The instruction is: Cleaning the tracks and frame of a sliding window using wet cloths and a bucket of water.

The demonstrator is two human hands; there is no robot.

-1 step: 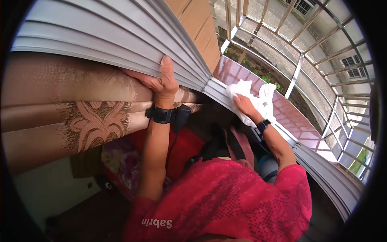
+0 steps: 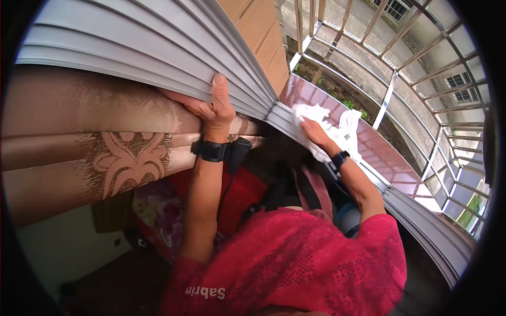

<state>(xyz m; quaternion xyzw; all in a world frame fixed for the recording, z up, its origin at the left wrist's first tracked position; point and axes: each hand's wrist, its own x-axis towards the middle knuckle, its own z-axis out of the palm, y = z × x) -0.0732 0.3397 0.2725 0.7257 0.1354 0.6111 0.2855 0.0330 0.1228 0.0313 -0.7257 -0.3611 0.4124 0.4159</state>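
My left hand (image 2: 213,108) grips the lower edge of a grey ribbed metal window frame (image 2: 132,47), thumb up on its face and fingers curled under it. My right hand (image 2: 315,134) presses a crumpled white cloth (image 2: 337,124) onto the grey window track (image 2: 421,221), near the corner where the frame meets it. Both wrists wear black bands. A red patterned top covers my chest at the bottom of the view.
A brown curtain (image 2: 105,152) with a floral pattern hangs left of my left hand. Beyond the track lies a glossy reddish-brown sill (image 2: 390,158), enclosed by a metal bar grille (image 2: 406,63). Outside are plants and a building. Red and floral fabric lies below.
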